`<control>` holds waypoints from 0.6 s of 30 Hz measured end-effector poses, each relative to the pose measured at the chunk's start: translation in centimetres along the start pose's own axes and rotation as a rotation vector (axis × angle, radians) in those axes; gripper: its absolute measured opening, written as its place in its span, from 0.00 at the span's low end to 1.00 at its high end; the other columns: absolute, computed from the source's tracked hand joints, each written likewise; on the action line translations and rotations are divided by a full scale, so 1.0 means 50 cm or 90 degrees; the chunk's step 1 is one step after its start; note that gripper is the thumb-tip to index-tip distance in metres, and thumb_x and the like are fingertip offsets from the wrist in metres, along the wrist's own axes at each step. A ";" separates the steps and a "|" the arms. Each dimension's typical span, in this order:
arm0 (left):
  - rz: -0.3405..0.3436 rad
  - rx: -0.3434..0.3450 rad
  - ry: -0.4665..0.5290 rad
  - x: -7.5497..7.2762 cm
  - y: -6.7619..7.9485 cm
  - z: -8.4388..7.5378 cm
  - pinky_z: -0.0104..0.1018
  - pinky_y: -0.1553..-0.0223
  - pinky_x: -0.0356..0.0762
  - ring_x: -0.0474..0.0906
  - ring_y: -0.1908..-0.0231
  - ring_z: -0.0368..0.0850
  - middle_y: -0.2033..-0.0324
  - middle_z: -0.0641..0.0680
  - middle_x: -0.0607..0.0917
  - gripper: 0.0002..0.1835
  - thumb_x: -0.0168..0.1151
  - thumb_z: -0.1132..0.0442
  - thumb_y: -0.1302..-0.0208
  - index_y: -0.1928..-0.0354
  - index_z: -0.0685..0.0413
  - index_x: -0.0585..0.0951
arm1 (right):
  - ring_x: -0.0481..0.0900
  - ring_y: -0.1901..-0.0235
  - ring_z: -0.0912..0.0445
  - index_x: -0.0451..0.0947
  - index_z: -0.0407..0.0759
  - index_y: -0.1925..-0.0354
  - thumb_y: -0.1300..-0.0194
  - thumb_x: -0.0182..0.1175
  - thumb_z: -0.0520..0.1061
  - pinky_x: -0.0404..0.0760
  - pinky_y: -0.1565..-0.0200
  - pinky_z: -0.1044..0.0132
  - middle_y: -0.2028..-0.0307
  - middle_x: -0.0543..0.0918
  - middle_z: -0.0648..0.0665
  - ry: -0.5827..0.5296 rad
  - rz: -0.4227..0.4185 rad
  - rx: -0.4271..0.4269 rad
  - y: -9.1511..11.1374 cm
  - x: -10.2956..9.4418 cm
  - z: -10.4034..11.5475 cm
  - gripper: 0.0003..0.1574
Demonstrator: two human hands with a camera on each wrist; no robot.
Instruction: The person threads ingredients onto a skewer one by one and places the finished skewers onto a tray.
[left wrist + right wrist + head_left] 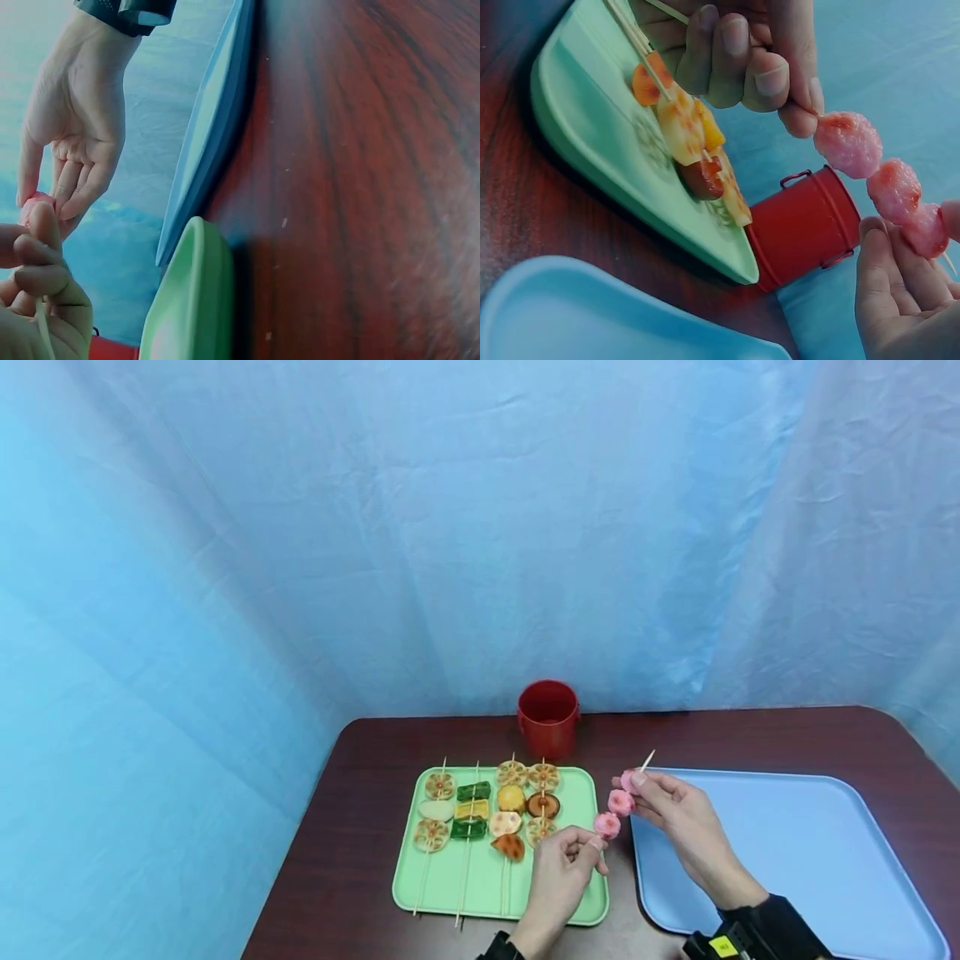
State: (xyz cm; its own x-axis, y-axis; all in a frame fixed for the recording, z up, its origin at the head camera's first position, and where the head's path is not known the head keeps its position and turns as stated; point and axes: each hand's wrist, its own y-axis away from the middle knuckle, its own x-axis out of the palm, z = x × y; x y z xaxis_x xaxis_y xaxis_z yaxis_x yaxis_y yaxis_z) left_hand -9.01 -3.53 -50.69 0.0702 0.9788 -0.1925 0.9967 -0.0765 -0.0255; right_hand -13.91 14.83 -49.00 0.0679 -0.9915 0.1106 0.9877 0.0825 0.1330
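A skewer of pink balls [620, 802] is held in the air between both hands, slanting up to the right, three balls showing. My left hand [558, 872] pinches its stick just below the lowest ball. The fingers and thumb of my right hand [690, 827] grip the top ball, and the pale stick tip pokes out beyond it. In the right wrist view the pink balls [847, 145] look lumpy, touching one another. Beneath and left of the hands, a green tray [442, 897] bears several skewers of lotus slices [431, 835], green and yellow pieces and a mushroom slice [543, 805].
A blue tray [780, 860] lies on the right of the dark wooden table [322, 877], partly under my right hand. Behind the green tray stands a red bucket [548, 727]. Blue cloth [480, 543] hangs behind the table.
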 end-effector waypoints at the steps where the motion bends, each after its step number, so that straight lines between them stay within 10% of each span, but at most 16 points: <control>1: 0.007 -0.002 -0.001 -0.001 0.000 0.000 0.21 0.85 0.57 0.67 0.87 0.30 0.84 0.51 0.83 0.08 0.60 0.64 0.38 0.68 0.62 0.85 | 0.82 0.53 0.59 0.68 0.28 0.38 0.32 0.55 0.59 0.79 0.54 0.67 0.50 0.84 0.45 -0.002 -0.002 0.000 0.000 -0.001 0.001 0.40; 11: 0.056 0.095 -0.187 -0.025 -0.005 0.007 0.22 0.76 0.67 0.70 0.78 0.27 0.75 0.38 0.82 0.08 0.65 0.55 0.41 0.70 0.49 0.89 | 0.83 0.55 0.57 0.70 0.28 0.39 0.33 0.56 0.60 0.80 0.55 0.64 0.49 0.82 0.38 0.037 0.027 0.007 -0.013 0.001 -0.004 0.40; 18: 0.063 0.009 -0.116 -0.031 -0.001 0.006 0.20 0.85 0.66 0.69 0.87 0.27 0.83 0.50 0.82 0.07 0.66 0.59 0.41 0.67 0.55 0.88 | 0.82 0.54 0.56 0.71 0.27 0.40 0.31 0.53 0.60 0.79 0.53 0.62 0.47 0.80 0.33 0.123 0.039 -0.014 -0.024 -0.005 -0.015 0.40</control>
State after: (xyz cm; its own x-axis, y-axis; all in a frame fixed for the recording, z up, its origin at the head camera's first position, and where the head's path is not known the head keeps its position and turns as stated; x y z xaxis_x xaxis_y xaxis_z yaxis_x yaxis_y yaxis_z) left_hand -9.16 -5.09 -50.70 0.1576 0.9159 -0.3691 0.9847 -0.1738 -0.0109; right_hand -14.99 14.91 -49.91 0.1512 -0.9858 -0.0729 0.9837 0.1428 0.1094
